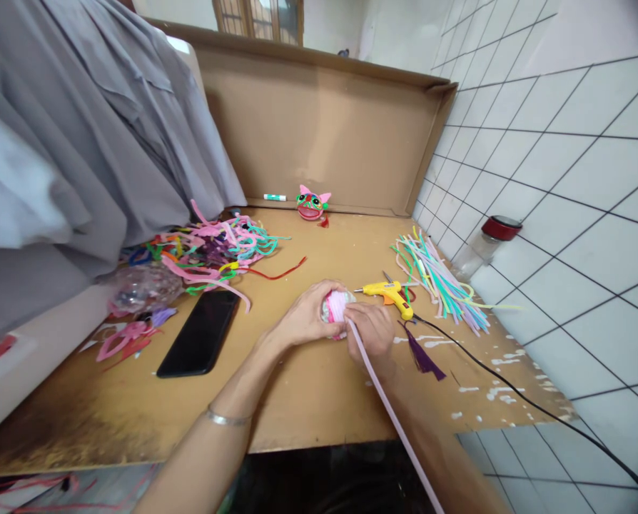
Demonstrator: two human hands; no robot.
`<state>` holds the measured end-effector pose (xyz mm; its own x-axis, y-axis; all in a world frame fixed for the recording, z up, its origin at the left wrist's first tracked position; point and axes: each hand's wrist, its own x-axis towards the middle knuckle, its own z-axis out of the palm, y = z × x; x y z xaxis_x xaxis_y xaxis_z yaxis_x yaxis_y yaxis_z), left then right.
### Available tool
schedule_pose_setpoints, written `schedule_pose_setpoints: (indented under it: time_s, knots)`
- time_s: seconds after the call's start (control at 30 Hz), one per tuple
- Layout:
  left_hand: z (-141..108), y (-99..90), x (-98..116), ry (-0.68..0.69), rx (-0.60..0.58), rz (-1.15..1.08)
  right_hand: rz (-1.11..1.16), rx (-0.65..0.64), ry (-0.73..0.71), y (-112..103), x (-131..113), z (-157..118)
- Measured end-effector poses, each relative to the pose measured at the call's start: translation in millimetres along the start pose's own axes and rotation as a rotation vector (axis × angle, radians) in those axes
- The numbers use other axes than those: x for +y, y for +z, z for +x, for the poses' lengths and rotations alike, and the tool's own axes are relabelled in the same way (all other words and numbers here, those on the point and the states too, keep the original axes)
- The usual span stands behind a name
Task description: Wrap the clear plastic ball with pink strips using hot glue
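Note:
My left hand (309, 312) is wrapped around a small rounded craft piece (337, 305), pale lilac in front with pink and whitish parts at its sides. Against its right side, my right hand (371, 330) pinches a long lilac pipe cleaner (386, 403), which trails down past my right forearm to the bottom edge. Fingers cover part of the piece, so its full shape is hidden. Just beyond my right hand lies a yellow hot glue gun (388, 294), its nozzle pointing left toward the piece. A purple tassel (422, 355) rests to the right.
Bundled pipe cleaners (450, 278) lie at the right, near a red-lidded jar (487, 239). A tangled pile of pipe cleaners (228, 243) and a black phone (198, 333) occupy the left. A finished-looking animal-face ornament (311, 203) and a marker (275, 197) stand by the cardboard wall (319, 121). The glue gun's cord (512, 385) runs right.

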<state>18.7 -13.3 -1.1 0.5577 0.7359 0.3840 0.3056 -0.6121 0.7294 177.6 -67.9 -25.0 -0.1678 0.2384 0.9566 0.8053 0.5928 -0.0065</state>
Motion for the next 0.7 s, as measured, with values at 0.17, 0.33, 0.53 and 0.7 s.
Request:
schedule_pose_setpoints:
  time_s: [0.17,0.33,0.53,0.7]
  knots:
    - [0.2,-0.1,2.2,-0.011,0.002,0.011,0.004,-0.018,0.032,0.0,-1.6,-1.6]
    - [-0.4,-0.7,4.3,-0.054,-0.001,0.025,0.001,-0.03,0.036,-2.0,-1.5,-0.7]
    - [-1.1,-0.3,1.1,-0.062,0.002,0.007,-0.008,-0.009,0.036,-0.8,-0.8,-2.3]
    - [-0.6,-0.4,1.5,-0.055,0.001,-0.013,-0.017,-0.004,0.027,-1.2,-0.6,-1.8]
